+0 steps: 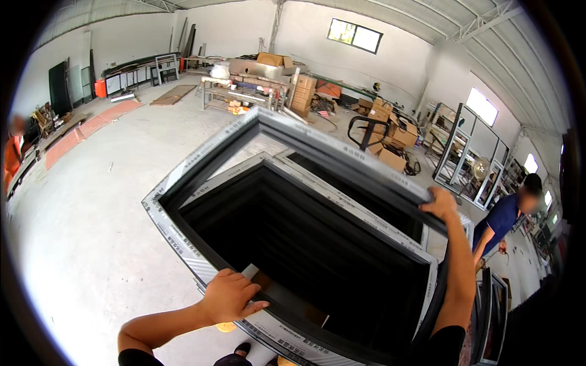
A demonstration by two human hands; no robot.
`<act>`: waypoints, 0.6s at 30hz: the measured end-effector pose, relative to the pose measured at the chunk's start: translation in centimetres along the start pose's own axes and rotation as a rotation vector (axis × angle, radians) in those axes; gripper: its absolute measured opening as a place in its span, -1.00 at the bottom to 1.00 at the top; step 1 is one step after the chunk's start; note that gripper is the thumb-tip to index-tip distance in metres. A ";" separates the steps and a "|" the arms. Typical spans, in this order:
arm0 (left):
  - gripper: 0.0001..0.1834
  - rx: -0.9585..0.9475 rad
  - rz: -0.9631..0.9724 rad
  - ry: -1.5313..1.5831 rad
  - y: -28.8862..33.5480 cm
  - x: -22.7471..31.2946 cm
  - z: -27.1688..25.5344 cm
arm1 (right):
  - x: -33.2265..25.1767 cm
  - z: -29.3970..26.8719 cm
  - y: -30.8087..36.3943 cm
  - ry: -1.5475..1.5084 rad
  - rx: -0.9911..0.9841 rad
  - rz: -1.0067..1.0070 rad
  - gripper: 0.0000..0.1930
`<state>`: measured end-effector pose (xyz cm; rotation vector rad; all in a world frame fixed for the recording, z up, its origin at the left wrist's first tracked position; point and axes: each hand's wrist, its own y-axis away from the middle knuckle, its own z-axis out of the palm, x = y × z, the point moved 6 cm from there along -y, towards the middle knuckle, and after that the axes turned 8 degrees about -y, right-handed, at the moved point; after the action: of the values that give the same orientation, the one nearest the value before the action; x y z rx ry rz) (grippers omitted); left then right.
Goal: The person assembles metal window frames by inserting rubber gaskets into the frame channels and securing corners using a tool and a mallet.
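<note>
Grey frame (342, 151), left hand (231, 297) and right hand (441, 204) curled round its edges; pale floor (104, 244), white walls (226, 30) beyond

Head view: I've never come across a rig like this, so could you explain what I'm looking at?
There is no robot, only a person's own bare hands. The single picture comes from the left of two wide fisheye cameras on the person's head, so straight edges look bent. The left hand grips the near side of a large dark rectangular frame with pale printed film; the right hand grips its far side, toward the right. A similar dark frame with pale film strips appears to lie beneath it. Brown cardboard boxes sit farther back on the pale grey floor. A person in a dark blue shirt is at the right.
</note>
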<state>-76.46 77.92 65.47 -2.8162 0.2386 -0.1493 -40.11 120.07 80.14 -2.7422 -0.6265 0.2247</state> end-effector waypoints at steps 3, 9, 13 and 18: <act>-0.58 -0.056 0.020 -0.019 -0.8 0.2 -0.5 | 2.2 8.0 1.1 -0.146 -0.187 0.156 -0.25; -0.66 -0.126 -0.016 0.011 -1.1 0.1 0.5 | 1.1 6.5 8.8 -0.086 -0.084 -0.004 -0.26; -0.59 -0.085 -0.008 0.094 -1.8 0.3 0.7 | 3.3 0.4 18.6 -0.259 -0.041 0.028 -0.25; -0.52 -0.259 0.015 0.130 -3.9 1.3 0.1 | 9.5 1.6 37.7 -0.712 -0.133 0.637 -0.16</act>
<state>-74.62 81.40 66.65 -3.0637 0.3300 -0.3195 -17.11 92.56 65.06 -2.8643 0.1272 1.3775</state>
